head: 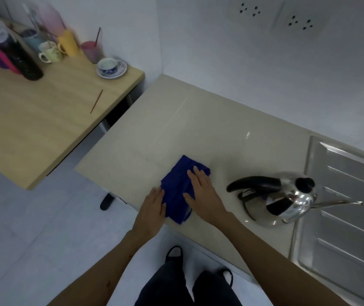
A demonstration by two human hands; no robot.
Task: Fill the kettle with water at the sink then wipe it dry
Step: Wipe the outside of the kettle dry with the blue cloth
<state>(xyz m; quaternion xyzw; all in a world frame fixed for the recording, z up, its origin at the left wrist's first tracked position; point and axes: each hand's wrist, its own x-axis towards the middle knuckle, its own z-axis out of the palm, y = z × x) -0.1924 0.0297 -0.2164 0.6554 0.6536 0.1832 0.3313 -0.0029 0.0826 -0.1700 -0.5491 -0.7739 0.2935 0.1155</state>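
Observation:
A shiny steel kettle [286,203] with a black handle and lid knob stands upright on the beige counter [176,133], its thin spout reaching over the sink's drainboard [344,213]. Left of it lies a folded blue cloth [176,191]. My right hand [200,193] rests flat on the cloth's right half, fingers extended. My left hand [153,206] lies flat against the cloth's left edge. Neither hand touches the kettle.
A wooden table [44,120] stands to the left with bottles, mugs, a pink cup with a straw, a cup on a saucer [111,67] and a loose stick. Wall sockets [275,16] sit above the counter. My feet show on the pale floor below.

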